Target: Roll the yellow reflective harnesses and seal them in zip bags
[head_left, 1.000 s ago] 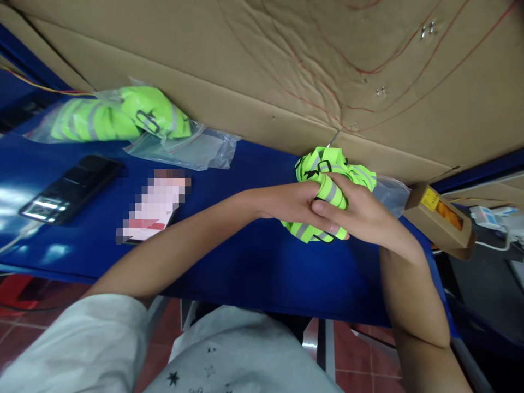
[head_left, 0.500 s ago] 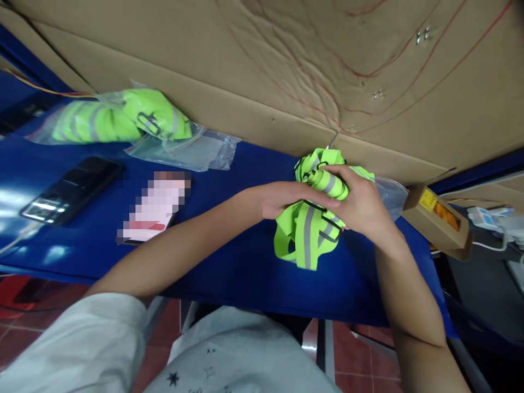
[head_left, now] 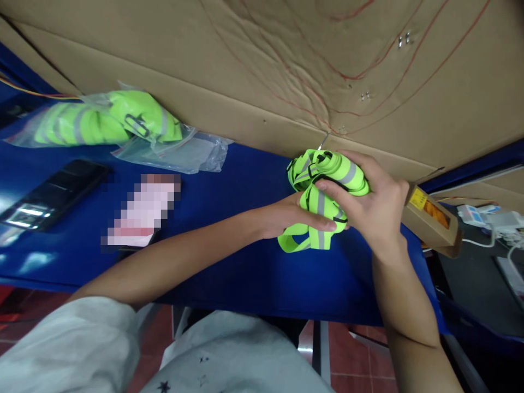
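A bundle of neon-yellow reflective straps [head_left: 321, 202] with grey stripes and black buckles is between my two hands, over the right part of the blue table [head_left: 245, 273]. From the lower left, my left hand [head_left: 301, 215] grips the straps, its thumb across their front. My right hand [head_left: 372, 196] wraps round the rolled upper part from the right, the thumb pressing near a black buckle. Loose strap loops hang below my left hand. Some fingers of both hands are hidden behind the straps. More straps lie behind the bundle, against the cardboard.
Clear plastic bags [head_left: 176, 153] with more neon straps [head_left: 82, 123] lie at the back left. A black phone [head_left: 61, 191] and a phone with a blurred-out screen [head_left: 143, 213] lie in front. A small cardboard box [head_left: 434, 218] stands right; a cardboard panel [head_left: 164, 43] rises behind.
My right hand has shifted its hold, its thumb now over the front of the roll. My left hand has moved down, its thumb lower on the straps. The view has shifted slightly.
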{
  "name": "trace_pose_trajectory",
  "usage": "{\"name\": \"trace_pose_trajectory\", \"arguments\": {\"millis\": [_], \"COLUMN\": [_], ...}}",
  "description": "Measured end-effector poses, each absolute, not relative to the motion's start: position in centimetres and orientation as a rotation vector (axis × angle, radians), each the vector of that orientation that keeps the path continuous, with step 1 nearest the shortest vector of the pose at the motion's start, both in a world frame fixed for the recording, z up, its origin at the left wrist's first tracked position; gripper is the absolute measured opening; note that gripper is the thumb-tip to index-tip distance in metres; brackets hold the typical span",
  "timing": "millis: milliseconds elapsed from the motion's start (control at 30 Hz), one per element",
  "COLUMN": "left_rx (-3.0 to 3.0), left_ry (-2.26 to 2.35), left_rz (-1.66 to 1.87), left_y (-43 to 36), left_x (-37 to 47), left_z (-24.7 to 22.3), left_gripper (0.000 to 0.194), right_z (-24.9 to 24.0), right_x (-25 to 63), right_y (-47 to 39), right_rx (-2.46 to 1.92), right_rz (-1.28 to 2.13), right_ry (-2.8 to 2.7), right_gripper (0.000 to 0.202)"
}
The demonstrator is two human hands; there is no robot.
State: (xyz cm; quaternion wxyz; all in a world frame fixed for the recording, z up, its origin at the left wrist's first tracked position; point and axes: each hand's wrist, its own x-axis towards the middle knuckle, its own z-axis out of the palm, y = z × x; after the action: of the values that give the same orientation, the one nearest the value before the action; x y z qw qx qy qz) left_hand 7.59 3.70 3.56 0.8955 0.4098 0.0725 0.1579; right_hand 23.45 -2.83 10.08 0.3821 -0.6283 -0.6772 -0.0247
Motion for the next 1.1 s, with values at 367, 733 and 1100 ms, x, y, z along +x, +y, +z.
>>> {"name": "trace_pose_trajectory", "arguments": {"millis": [367,733,1100], "left_rx": [1.286,1.597,1.450], "left_ry": [0.109,-0.007,0.069], "left_rz": [0.100,0.187,0.212], "left_y": [5.7,6.0,5.7], "left_x": [6.3,6.3,6.5], "left_z": [3.4,3.7,4.5], "left_gripper": [0.038,0.022,0.028], "right_z": [10.9,9.8,9.9], "right_x": [23.4,24.8,25.3], "right_y": [-2.8,-1.7,-1.5], "right_rx": [-1.544,-1.518,-1.542], "right_rz": [0.389,1.135,0.154], "right_ry": [-1.600,-1.147,-1.532], "right_gripper": [0.034,0.060,0.048]}}
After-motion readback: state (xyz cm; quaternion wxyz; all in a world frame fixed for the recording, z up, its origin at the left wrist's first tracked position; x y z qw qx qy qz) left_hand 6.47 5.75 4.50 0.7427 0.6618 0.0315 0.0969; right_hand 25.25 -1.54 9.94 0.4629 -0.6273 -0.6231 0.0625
